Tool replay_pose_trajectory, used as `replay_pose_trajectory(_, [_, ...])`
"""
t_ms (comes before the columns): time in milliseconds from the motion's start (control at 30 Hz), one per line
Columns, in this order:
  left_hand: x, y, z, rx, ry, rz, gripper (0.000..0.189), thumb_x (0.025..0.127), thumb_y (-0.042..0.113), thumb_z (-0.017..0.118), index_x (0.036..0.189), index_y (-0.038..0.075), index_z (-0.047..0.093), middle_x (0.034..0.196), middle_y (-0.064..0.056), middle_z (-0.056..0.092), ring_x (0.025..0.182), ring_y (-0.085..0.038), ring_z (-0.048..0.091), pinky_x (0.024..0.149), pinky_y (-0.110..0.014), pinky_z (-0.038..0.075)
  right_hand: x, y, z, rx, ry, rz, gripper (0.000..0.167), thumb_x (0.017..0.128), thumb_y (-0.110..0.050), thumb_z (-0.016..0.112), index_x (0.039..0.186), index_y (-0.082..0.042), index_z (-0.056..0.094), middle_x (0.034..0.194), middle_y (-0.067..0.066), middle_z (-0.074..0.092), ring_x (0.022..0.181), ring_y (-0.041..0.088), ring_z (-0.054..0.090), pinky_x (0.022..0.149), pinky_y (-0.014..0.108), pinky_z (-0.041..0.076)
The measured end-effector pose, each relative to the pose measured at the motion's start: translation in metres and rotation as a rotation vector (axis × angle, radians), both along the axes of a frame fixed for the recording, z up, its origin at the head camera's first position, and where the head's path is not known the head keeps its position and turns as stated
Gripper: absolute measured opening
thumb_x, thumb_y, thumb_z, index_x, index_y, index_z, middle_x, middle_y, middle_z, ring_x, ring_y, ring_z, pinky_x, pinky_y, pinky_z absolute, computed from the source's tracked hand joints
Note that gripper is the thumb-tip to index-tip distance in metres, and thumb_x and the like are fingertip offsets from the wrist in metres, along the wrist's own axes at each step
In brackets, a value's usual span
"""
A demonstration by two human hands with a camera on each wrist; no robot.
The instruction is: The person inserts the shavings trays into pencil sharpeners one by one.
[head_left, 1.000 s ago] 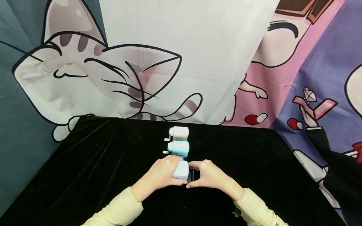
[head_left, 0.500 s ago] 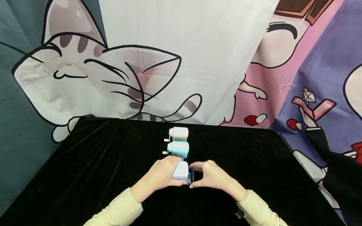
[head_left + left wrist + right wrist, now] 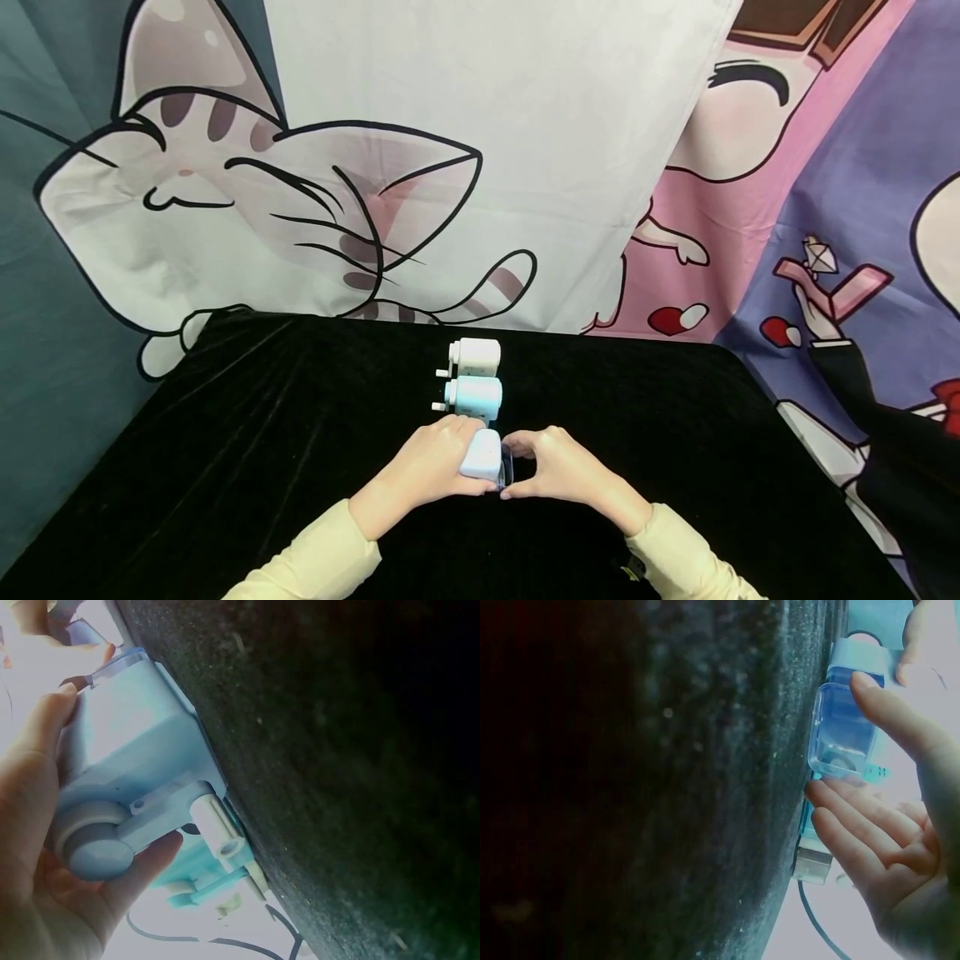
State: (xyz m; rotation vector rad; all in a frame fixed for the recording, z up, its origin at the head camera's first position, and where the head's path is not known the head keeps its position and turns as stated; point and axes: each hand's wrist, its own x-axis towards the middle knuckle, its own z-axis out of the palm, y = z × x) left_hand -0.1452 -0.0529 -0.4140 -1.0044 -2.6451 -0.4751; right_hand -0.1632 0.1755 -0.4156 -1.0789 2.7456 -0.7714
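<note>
A pale blue hand-crank pencil sharpener (image 3: 481, 454) sits on the black cloth. My left hand (image 3: 426, 460) grips its body from the left, with the thumb on the near side. In the left wrist view its crank (image 3: 161, 817) and round knob (image 3: 99, 851) face the palm side. At the sharpener's right end a clear bluish shavings drawer (image 3: 844, 727) sticks out a little. My right hand (image 3: 561, 468) pinches that drawer between thumb and fingers; the thumb (image 3: 892, 712) lies on one side, fingertips at the opposite side. The drawer's inner end is hidden inside the body.
Behind the held sharpener stand a bright blue sharpener (image 3: 477, 396) and a white one (image 3: 478, 357), in a row, cranks to the left. Black cloth (image 3: 637, 400) covers the table. A printed cat curtain (image 3: 585, 167) hangs behind it.
My right hand has shifted slightly to the right from a second ago, and more of the clear drawer shows. My left hand and the sharpener have stayed nearly still.
</note>
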Motion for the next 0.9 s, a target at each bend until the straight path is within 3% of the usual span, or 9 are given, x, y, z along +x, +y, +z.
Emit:
replay_pose_trajectory(600, [-0.001,0.001,0.000,-0.010,-0.011,0.001,0.064,0.072,0.053,0.076,0.112,0.007,0.057,0.102,-0.005,0.067,0.087,-0.013,0.061,0.070,-0.027,0.054,0.000,-0.008,0.000,-0.022,-0.003,0.021,0.051,0.070,-0.039,0.084,0.108,-0.009,0.066,0.103,0.001,0.073,0.093,0.005,0.068,0.080,0.019,0.054])
replay_pose_trajectory(900, [-0.001,0.002,-0.001,-0.012,0.028,-0.010,0.063,0.072,0.053,0.076,0.110,0.006,0.058,0.099,-0.004,0.067,0.086,-0.012,0.061,0.070,-0.026,0.053,-0.001,-0.014,-0.001,-0.011,0.019,0.024,0.049,0.070,-0.039,0.084,0.105,-0.009,0.066,0.098,-0.001,0.074,0.091,0.000,0.067,0.078,0.020,0.054])
